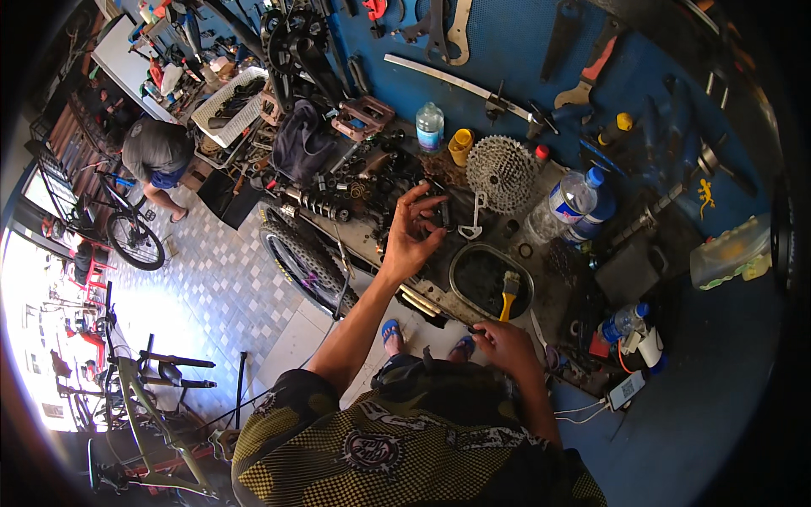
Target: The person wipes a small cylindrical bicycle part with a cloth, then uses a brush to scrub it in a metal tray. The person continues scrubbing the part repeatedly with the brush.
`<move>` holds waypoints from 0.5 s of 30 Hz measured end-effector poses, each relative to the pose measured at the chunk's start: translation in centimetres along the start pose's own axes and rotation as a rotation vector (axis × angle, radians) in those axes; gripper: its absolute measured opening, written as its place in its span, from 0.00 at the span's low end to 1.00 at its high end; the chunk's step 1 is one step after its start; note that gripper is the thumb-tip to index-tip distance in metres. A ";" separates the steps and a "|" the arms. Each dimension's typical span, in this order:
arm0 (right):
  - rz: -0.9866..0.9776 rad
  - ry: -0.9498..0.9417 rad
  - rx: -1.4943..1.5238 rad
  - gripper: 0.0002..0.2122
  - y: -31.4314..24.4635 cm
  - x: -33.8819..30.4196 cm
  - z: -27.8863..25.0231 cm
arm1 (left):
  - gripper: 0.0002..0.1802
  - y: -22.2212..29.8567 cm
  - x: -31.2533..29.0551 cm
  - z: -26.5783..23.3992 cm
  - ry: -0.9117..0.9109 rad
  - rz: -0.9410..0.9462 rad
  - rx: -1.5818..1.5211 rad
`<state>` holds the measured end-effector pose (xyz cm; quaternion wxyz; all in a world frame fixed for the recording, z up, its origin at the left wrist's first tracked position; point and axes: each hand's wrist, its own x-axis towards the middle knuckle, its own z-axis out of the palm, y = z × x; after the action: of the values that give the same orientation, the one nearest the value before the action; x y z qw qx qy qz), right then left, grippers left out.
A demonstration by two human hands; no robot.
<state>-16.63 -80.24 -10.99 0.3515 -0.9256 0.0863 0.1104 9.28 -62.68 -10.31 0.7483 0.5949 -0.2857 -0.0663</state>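
My left hand (410, 235) is raised over the cluttered workbench (389, 258), fingers apart and bent, with nothing visible in them. Small dark parts lie beneath it. My right hand (507, 345) is at the bench's front edge, fingers closed; a small dark bit shows at the fingertips, too small to name. Just beyond it, a yellow-handled brush (509, 296) leans in an oval metal tray (456, 275) with dark contents. A bicycle cassette (502, 173) stands behind the tray, with a silver hooked tool (471, 226) in front of it.
Plastic bottles (562, 207) and a yellow cup (460, 145) stand on the bench. Tools hang on the blue wall panel (515, 51). A bicycle wheel (304, 262) leans below the bench at left. Another person (158, 148) bends over farther left, near a bicycle (135, 237).
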 end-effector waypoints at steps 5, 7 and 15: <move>-0.011 -0.008 -0.012 0.14 0.1 0.1 0.4 | 0.42 1.6 -1.2 0.0 0.017 -0.102 -0.218; -0.003 -0.013 -0.016 0.14 0.2 -0.1 0.5 | 0.40 1.8 -1.4 0.2 0.014 -0.114 -0.248; 0.005 -0.016 -0.018 0.15 -0.2 -0.3 0.6 | 0.32 3.3 -1.8 0.8 0.037 -0.144 -0.336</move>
<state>-16.96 -79.69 -11.28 0.3437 -0.9276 0.0847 0.1194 6.61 -61.71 -7.80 0.8356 0.4817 -0.2133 -0.1556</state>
